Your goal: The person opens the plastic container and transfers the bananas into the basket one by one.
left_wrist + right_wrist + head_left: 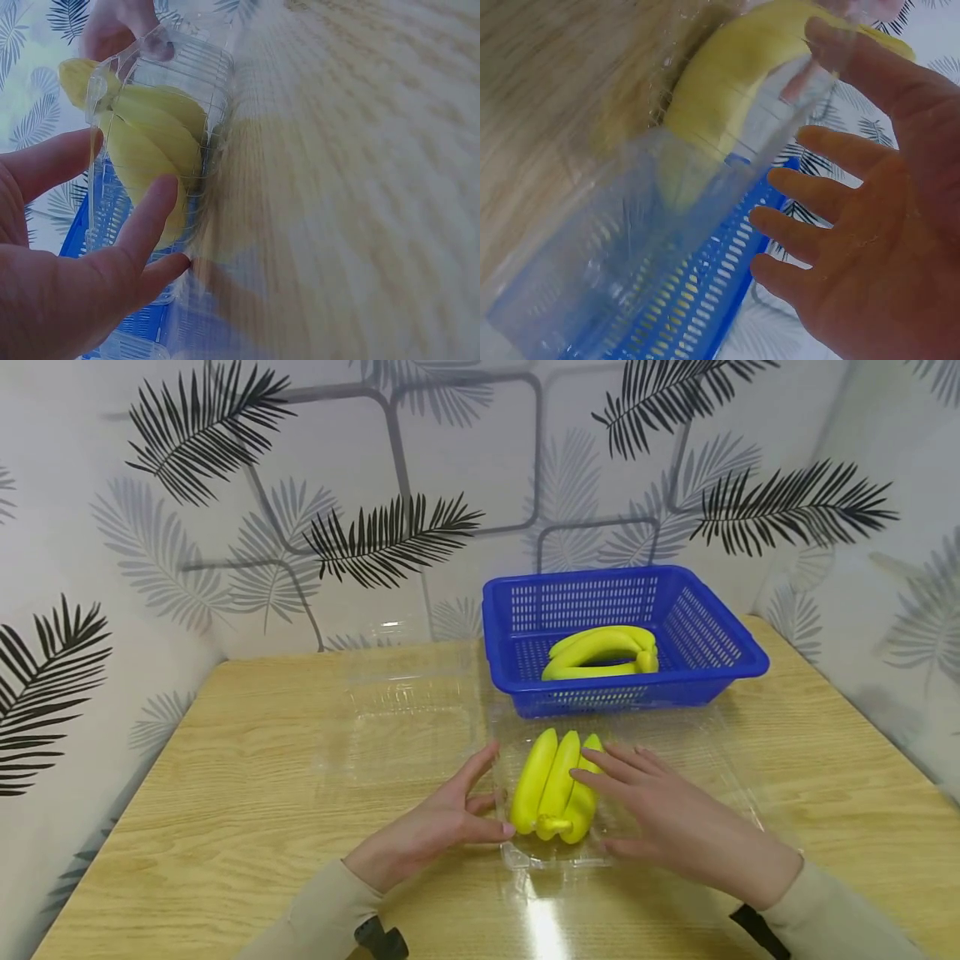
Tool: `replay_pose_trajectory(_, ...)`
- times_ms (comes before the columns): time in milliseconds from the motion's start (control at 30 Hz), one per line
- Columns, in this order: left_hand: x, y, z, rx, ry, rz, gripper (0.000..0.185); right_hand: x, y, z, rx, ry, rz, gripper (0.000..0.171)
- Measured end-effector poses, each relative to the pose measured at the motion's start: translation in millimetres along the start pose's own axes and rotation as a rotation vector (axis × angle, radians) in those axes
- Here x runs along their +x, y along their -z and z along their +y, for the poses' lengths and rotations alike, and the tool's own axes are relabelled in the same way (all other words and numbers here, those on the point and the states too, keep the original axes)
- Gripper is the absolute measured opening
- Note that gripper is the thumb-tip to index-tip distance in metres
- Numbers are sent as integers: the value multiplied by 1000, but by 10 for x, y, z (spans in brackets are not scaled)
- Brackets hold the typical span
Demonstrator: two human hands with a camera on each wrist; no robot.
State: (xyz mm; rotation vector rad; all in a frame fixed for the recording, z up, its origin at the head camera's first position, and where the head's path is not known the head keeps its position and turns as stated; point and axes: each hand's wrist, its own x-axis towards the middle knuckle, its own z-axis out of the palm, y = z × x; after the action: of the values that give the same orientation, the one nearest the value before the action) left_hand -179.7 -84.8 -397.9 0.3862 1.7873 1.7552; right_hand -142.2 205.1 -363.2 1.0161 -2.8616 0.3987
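On the table (225, 752): a banana bunch (553, 785) is lying in a clear plastic tray (555, 856), just before the blue basket (720, 647).
Left hand (442, 818): fingers straight, touching the tray's side, gripping nothing.
Right hand (667, 814): fingers spread, resting on the bunch, gripping nothing.

Two bare hands with long beige sleeves

The left hand (442, 818) and the right hand (667, 818) wear no gloves and no rings. Each arm has a soft beige sleeve (322, 918) that ends at the wrist. Under each wrist sits a small black thing (381, 938) — a strap or clip, too hidden to tell which.
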Motion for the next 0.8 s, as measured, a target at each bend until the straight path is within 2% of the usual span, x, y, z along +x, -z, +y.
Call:
replay_pose_trajectory(167, 1, -2, -5, 0, 6, 1, 105, 173, -119, -7, -23, 28, -59, 78)
replay_pose_trajectory(367, 13, -4, -23, -17, 0, -12, 106, 316, -255, -1, 17, 44, -115, 80)
replay_pose_trajectory(567, 11, -10, -35, -32, 5, -3, 105, 421, -319, 29, -19, 71, -60, 76)
replay_pose_trajectory(700, 6, -10, -41, -34, 8, -2, 106, 443, -341, 50, -53, 98, -23, 56)
replay_pose_trajectory(800, 5, 0, -38, -32, 2, -1, 107, 459, -348, 71, -59, 108, 37, 43)
